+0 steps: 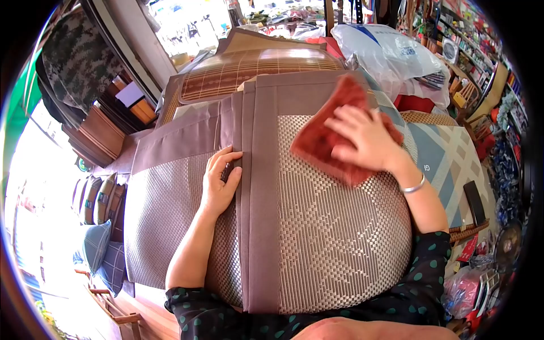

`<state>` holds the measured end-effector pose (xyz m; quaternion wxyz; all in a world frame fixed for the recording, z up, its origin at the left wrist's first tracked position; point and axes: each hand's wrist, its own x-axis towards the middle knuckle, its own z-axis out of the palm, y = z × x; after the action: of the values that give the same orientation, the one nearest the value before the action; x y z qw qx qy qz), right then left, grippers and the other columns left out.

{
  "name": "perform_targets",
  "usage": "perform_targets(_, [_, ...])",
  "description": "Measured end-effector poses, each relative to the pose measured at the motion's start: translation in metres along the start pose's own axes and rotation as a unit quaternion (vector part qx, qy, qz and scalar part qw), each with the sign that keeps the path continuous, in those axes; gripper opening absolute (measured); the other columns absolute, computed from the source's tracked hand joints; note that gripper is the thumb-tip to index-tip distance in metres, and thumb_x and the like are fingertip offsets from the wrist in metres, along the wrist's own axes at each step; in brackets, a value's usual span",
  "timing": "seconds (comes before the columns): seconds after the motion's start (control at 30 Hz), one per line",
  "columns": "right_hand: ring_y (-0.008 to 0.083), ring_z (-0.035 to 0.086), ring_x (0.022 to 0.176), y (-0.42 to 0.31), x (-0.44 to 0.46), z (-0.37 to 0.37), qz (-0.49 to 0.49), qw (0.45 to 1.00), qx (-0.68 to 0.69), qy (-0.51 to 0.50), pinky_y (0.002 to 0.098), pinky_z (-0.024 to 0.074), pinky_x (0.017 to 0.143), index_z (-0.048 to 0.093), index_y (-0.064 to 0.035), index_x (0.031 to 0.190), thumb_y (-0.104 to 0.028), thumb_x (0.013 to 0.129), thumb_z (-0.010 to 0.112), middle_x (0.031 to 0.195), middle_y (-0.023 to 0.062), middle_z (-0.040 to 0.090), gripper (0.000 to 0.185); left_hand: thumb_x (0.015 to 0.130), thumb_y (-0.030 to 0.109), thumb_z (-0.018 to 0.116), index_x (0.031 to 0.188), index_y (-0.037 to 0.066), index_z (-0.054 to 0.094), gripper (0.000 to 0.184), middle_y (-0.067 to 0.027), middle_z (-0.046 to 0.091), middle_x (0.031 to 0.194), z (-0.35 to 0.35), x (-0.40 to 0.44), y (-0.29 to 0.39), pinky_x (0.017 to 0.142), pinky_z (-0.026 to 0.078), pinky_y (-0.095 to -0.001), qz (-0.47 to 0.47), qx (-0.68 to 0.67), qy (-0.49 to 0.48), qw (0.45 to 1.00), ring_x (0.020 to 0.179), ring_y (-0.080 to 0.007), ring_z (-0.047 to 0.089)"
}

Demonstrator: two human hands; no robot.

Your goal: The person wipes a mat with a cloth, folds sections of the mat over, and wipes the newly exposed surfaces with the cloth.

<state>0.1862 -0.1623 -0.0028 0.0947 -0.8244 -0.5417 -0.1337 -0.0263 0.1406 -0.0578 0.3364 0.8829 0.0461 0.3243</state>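
One red cloth [317,141] lies under the splayed, flat right hand [362,136] atop the woven mat [340,238]; the left hand [220,184] half-curls at its brown border [263,226] (grip unclear). Wiping looks underway; how much is done or left cannot be told.

Blue cushions [103,256] lie left, a white plastic bag [391,54] upper right.
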Motion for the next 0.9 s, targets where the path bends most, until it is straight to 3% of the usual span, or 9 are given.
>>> perform_targets(0.1, [0.0304,0.039,0.138,-0.059,-0.01,-0.015,-0.202,0.976,0.063,-0.042,0.0602,0.0248,0.108,0.053,-0.0153,0.14,-0.058,0.084,0.059,0.147,0.0152,0.046,0.07,0.085,0.012,0.066,0.117,0.006,0.066,0.033,-0.0195,0.056,0.133,0.0,0.0,-0.001,0.107,0.04,-0.0432,0.0,0.006,-0.002,1.0,0.125,-0.0346,0.052])
perform_targets(0.23, [0.028,0.037,0.14,-0.094,-0.021,-0.024,-0.34,0.921,0.168,-0.092,0.0657,0.0287,0.105,0.056,-0.0191,0.138,-0.06,0.084,0.062,0.148,0.0129,0.046,0.068,0.085,0.012,0.066,0.117,0.005,0.066,0.032,-0.0199,0.056,0.133,0.0,0.0,-0.001,0.107,0.04,-0.0431,0.007,0.0,0.0,1.0,0.125,-0.0349,0.052])
perform_targets(0.37, [0.029,0.039,0.139,-0.06,-0.002,-0.011,-0.234,0.96,0.137,-0.065,0.0609,0.0232,0.11,0.056,-0.0183,0.137,-0.059,0.084,0.061,0.148,0.013,0.046,0.067,0.085,0.011,0.066,0.117,0.005,0.066,0.033,-0.02,0.056,0.133,0.0,0.0,0.0,0.107,0.039,-0.0429,0.001,-0.001,0.001,1.0,0.125,-0.0348,0.052])
perform_targets(0.47, [0.0288,0.037,0.14,-0.007,0.013,0.003,-0.056,0.996,0.063,-0.015,0.0572,0.0197,0.113,0.056,-0.0161,0.137,-0.06,0.086,0.057,0.148,0.0132,0.046,0.068,0.085,0.011,0.066,0.118,0.005,0.066,0.033,-0.0199,0.056,0.133,0.0,0.0,0.001,0.108,0.039,-0.043,-0.003,-0.002,0.0,1.0,0.126,-0.0348,0.051])
perform_targets(0.57, [0.028,0.033,0.142,0.039,0.013,0.013,0.086,0.996,-0.005,0.028,0.0576,0.0181,0.114,0.056,-0.0153,0.137,-0.058,0.088,0.055,0.149,0.0129,0.045,0.065,0.086,0.01,0.062,0.119,0.004,0.065,0.033,-0.0195,0.055,0.135,0.0,0.0,0.002,0.11,0.035,-0.0411,-0.005,-0.002,-0.006,1.0,0.128,-0.0315,0.05])
perform_targets(0.63, [0.0283,0.033,0.142,0.044,0.009,0.013,0.122,0.991,-0.009,0.056,0.059,0.0177,0.113,0.057,-0.0146,0.136,-0.057,0.09,0.054,0.149,0.0136,0.045,0.063,0.086,0.011,0.064,0.118,0.005,0.065,0.033,-0.0193,0.056,0.134,-0.001,0.0,0.0,0.109,0.037,-0.0422,0.002,0.0,-0.003,1.0,0.127,-0.033,0.051])
perform_targets(0.8, [0.0318,0.037,0.139,0.015,0.0,0.008,0.044,0.998,-0.036,0.031,0.0584,0.0201,0.112,0.056,-0.0138,0.137,-0.055,0.09,0.054,0.146,0.0168,0.046,0.062,0.085,0.012,0.066,0.118,0.006,0.066,0.033,-0.0188,0.056,0.133,0.0,0.001,0.0,0.107,0.04,-0.043,0.006,0.005,0.0,1.0,0.125,-0.0342,0.052])
perform_targets(0.9, [0.0315,0.039,0.138,-0.037,-0.008,-0.007,-0.128,0.991,0.037,-0.011,0.059,0.0251,0.108,0.054,-0.0146,0.139,-0.055,0.086,0.058,0.145,0.0169,0.048,0.067,0.085,0.012,0.066,0.118,0.006,0.066,0.033,-0.0189,0.056,0.133,0.0,0.0,0.001,0.107,0.04,-0.0425,0.001,0.005,0.0,1.0,0.125,-0.0343,0.052])
